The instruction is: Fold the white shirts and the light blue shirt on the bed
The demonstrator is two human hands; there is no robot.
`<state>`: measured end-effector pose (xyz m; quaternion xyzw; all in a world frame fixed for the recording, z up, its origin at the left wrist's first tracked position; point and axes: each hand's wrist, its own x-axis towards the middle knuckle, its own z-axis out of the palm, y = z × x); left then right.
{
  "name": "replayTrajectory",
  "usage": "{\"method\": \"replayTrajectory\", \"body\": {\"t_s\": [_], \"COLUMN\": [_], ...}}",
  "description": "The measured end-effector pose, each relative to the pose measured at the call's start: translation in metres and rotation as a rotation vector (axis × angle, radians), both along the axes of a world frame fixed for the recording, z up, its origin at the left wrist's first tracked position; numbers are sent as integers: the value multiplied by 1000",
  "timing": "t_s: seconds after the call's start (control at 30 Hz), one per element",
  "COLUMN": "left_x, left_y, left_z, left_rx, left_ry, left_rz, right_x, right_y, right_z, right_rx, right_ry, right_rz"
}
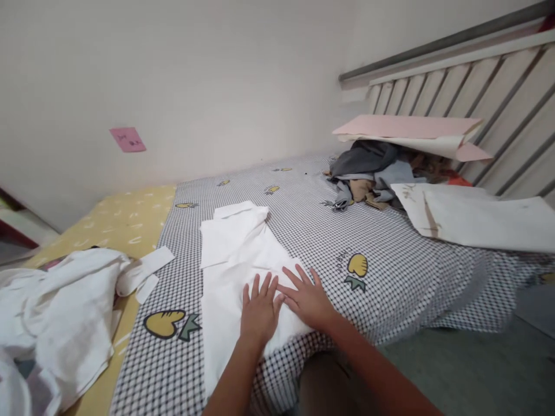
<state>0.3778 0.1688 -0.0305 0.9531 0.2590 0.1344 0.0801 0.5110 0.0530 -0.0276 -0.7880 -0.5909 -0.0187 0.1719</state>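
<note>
A white cloth garment (243, 245) lies folded into a long strip on the checked bedsheet; its exact kind I cannot make out. My left hand (260, 309) rests flat on the near part of it, fingers spread. Beside it, my right hand (310, 297) presses on the garment's right edge, its fingers also apart. The two hands nearly meet at the thumbs, and neither grips anything. Parts of the cloth under the palms and forearms are hidden.
A heap of white clothes (73, 312) lies on the yellow sheet (134, 216) at left. Dark and grey clothes (368, 162) are piled at right, near a pink sheet of card (407, 126), a white paper bag (477, 216) and a slatted rail (459, 86). The checked bedsheet (312, 208) ends at the front.
</note>
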Motion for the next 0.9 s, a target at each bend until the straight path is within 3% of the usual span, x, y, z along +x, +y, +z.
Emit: {"method": "replayTrajectory", "body": {"t_s": [0.17, 0.27, 0.33, 0.4, 0.5, 0.57, 0.73, 0.9], "left_x": [2, 5, 6, 6, 5, 3, 3, 4], "left_y": [0, -2, -4, -6, -9, -10, -12, -7], "left_z": [-3, -1, 1, 3, 5, 5, 5, 18], "left_rx": [-12, -27, -30, -25, -6, 10, 33, -48], "left_ry": [3, 20, 37, 47, 34, 14, 14, 219], "left_rz": [18, 39, 49, 52, 54, 55, 49, 35], "right_x": [-10, -4, -3, -9, -27, -36, -32, -21], "right_y": [-66, -106, -117, -114, -91, -75, -70, -78], "right_z": [-40, -59, -54, -36, -7, -1, -34, -54], "right_rx": [85, 191, 310, 415, 401, 300, 115, 162], "right_ry": [-62, -61, -28, -2, -3, -9, -45, -40], "right_rz": [-21, -227, -415, -488, -279, -109, 99, 123]}}
